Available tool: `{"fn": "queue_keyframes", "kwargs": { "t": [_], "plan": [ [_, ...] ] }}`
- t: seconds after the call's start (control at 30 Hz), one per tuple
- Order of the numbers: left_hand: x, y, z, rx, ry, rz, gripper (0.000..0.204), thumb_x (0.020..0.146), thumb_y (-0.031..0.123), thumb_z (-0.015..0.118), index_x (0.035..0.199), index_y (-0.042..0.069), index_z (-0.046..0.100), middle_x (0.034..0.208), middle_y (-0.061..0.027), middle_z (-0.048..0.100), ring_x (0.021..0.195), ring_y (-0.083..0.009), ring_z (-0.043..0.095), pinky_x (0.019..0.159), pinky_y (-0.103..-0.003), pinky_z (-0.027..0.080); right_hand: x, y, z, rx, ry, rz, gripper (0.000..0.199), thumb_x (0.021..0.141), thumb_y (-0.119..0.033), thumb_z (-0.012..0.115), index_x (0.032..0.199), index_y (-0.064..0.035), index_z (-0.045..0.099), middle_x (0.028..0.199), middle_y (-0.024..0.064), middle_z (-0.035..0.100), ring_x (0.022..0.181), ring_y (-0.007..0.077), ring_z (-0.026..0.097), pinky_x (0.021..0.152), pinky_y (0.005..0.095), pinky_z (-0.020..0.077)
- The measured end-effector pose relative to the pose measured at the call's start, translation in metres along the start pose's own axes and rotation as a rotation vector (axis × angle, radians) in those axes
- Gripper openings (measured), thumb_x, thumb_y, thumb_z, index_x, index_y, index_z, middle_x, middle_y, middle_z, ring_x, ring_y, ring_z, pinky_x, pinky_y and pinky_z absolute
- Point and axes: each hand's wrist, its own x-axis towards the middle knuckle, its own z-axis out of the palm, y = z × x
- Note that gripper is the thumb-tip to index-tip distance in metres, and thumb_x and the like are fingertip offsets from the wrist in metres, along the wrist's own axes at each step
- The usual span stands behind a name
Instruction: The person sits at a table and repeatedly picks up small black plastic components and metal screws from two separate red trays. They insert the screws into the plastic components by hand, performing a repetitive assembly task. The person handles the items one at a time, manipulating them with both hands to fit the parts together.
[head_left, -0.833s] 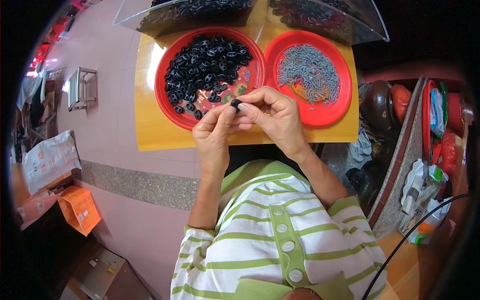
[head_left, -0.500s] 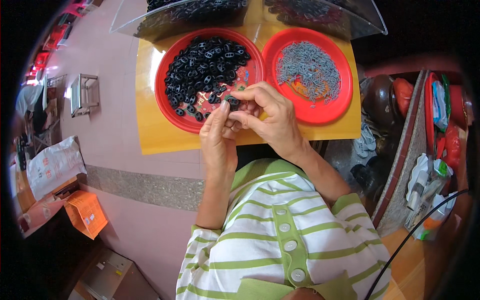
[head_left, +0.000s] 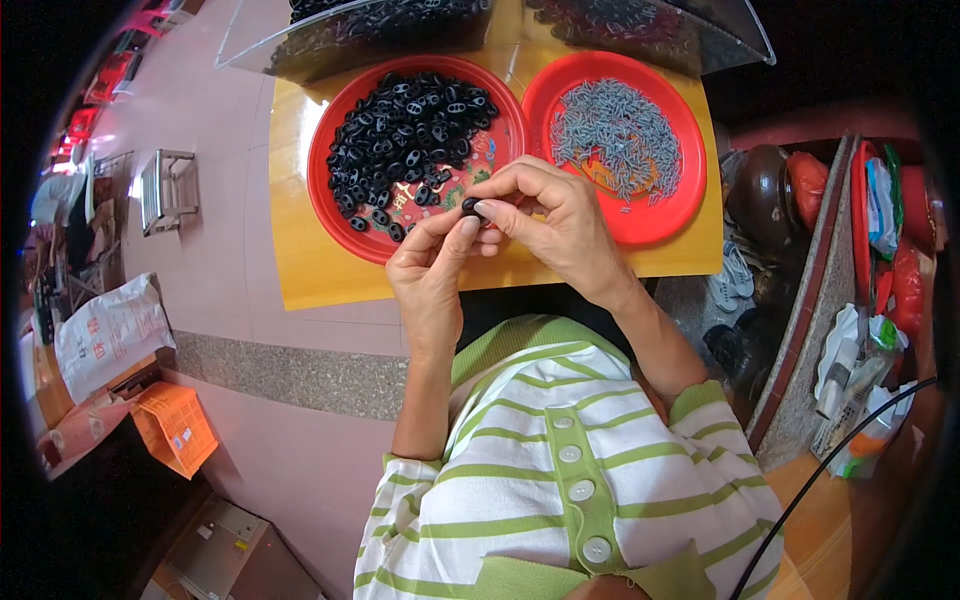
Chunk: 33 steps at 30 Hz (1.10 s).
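Between the fingertips of both hands is a small black oval plastic piece (head_left: 470,206). My left hand (head_left: 437,250) pinches it from the left, and my right hand (head_left: 545,212) grips it from the right with thumb and forefinger. Just beyond my hands sits a red round tray (head_left: 322,200) heaped with similar black two-holed plastic pieces (head_left: 410,130). To its right, a red plate (head_left: 640,228) holds a pile of small grey metal screws or pins (head_left: 615,130). Whether a screw is in my fingers cannot be seen.
Both red dishes stand on a yellow tabletop (head_left: 300,285). Along its far edge is a clear bin (head_left: 640,45) with more dark pieces. At the left are a metal stool (head_left: 165,190), a white sack (head_left: 112,325) and an orange basket (head_left: 175,428). A black cable (head_left: 835,455) hangs at the right.
The black piece has turned between my fingers, and its holes no longer face up. Both thumbs have closed in on it, and my left hand has shifted slightly down and left.
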Motion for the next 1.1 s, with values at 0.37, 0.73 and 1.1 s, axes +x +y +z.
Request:
{"fn": "queue_keyframes", "kwargs": {
  "t": [0.37,0.73,1.1],
  "plan": [
    [0.001,0.003,0.006,-0.202,0.027,-0.06,0.013,0.089,0.006,0.057,0.096,-0.005,0.06,0.086,-0.014,0.066,0.072,-0.0171,0.065,0.066,-0.027,0.055,-0.004,0.009,0.009,0.299,0.111,0.118,0.011,0.085,-0.002,0.061,0.095,0.0015,0.063,0.089,0.0034,0.061,0.077,0.0072,0.06,0.067,0.0204,0.0498],
    [0.0,0.001,0.001,-0.145,0.034,-0.036,0.013,0.088,0.005,0.057,0.097,-0.004,0.06,0.085,-0.0131,0.066,0.07,-0.0163,0.065,0.061,-0.025,0.054,-0.004,0.011,0.01,0.255,0.07,0.115,0.013,0.085,-0.004,0.061,0.096,0.002,0.064,0.086,0.0028,0.062,0.075,0.0068,0.059,0.066,0.02,0.0495],
    [-0.001,-0.005,0.0,-0.079,0.037,-0.039,0.012,0.087,0.004,0.06,0.095,-0.005,0.062,0.079,-0.0117,0.066,0.066,-0.0152,0.064,0.062,-0.024,0.053,-0.009,0.018,0.009,0.202,0.043,0.093,0.012,0.085,-0.004,0.062,0.095,0.0027,0.064,0.083,0.0026,0.06,0.07,0.0052,0.059,0.062,0.0194,0.0487]
  ]
}}
